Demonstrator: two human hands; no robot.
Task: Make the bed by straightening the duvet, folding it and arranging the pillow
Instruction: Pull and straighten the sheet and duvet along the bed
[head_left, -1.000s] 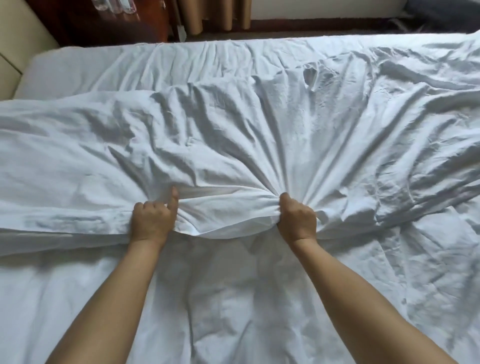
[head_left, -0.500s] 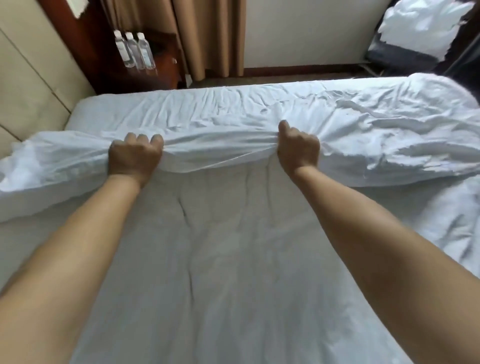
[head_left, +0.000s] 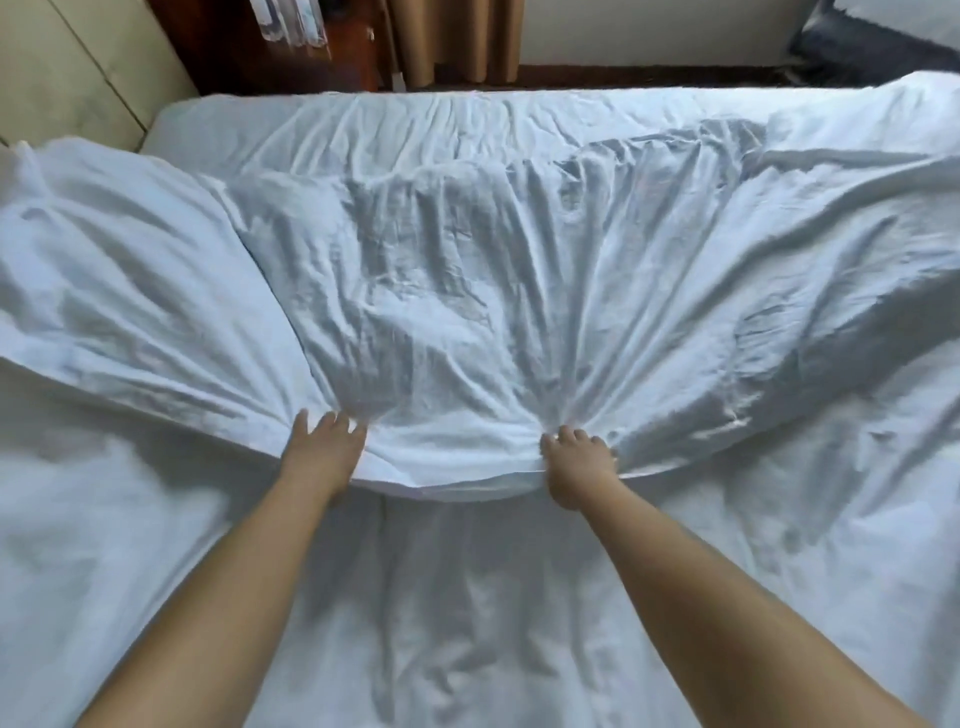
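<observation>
**Duvet fold, mid-pull: both hands on the near edge**

While the duvet (head_left: 467, 291) is bunched across the far half of the bed (head_left: 171, 119), the person has both hands at its near folded edge, a little apart, with creases fanning out from each one. The right hand (head_left: 576, 457) has its fingers curled into the fabric, so that grip is closed on the duvet edge. The left hand (head_left: 324, 447) looks different: fingers spread and fairly straight, lying on or just touching the cloth rather than pinching it, though motion blur makes it hard to be sure.

Below the hands, the bed sheet (head_left: 467, 597) is bare and a bit wrinkled. No pillow can be picked out for certain; the puffy white mass at far left (head_left: 104, 270) could be duvet or pillow, can't tell.

Judging by this, the step in hand is straightening or folding, and it's early days. Tips for doing it well: get both hands gripping evenly before pulling, since a one-sided tug will probably skew the edge. Spacing the hands wider would likely spread the tension and flatten those radiating creases instead of gathering more. Pulling low and parallel to the mattress should keep the sheet underneath from dragging along.
</observation>
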